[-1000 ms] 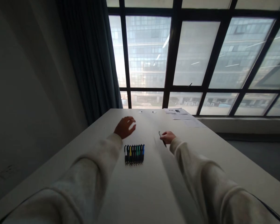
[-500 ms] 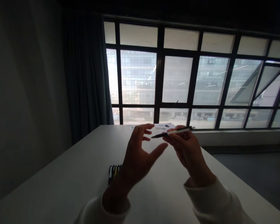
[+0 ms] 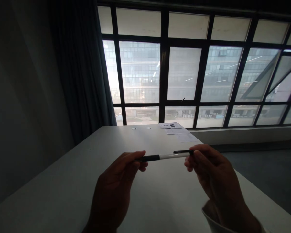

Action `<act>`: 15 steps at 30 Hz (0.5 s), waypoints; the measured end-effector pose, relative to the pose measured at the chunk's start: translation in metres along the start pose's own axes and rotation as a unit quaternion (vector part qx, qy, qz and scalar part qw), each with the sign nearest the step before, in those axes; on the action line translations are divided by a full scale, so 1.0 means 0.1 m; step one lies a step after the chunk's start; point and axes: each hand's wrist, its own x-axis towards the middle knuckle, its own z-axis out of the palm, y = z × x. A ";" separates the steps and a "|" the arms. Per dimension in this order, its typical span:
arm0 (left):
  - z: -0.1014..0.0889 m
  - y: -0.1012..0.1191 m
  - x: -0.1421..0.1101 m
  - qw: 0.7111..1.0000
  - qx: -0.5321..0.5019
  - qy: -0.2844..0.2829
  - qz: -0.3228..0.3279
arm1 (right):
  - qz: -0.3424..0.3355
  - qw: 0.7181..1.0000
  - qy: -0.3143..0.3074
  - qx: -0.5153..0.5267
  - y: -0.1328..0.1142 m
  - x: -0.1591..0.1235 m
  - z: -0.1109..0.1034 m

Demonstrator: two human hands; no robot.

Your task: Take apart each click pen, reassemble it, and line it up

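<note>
A black and white pen (image 3: 165, 156) is held level above the white table (image 3: 63, 194), in front of me. My left hand (image 3: 116, 191) pinches the pen's dark tip end with its fingertips. My right hand (image 3: 215, 174) grips the other end, where the clip is. Both hands are raised off the table and appear dark against the bright window. The row of coloured pens seen earlier is hidden from view.
Printed sheets of paper (image 3: 176, 128) and two small round objects (image 3: 141, 128) lie at the table's far edge. A dark curtain (image 3: 84, 74) hangs at the left of a large window (image 3: 196, 71). Grey floor (image 3: 269, 174) lies to the right.
My right hand lifted the pen off the table and up in front of me. My left hand rose from the table and took hold of the pen's tip end. The camera tilted up.
</note>
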 end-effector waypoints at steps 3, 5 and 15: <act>0.00 -0.04 0.01 1.000 -0.002 0.004 -0.023 | 0.005 0.999 0.009 -0.048 0.02 0.01 -0.07; -0.01 -0.07 0.03 0.999 -0.010 0.000 -0.032 | 0.004 0.997 0.008 -0.083 0.05 0.00 -0.09; -0.10 -0.13 0.05 0.999 -0.023 0.036 -0.018 | -0.012 0.984 -0.012 -0.180 0.00 -0.05 -0.07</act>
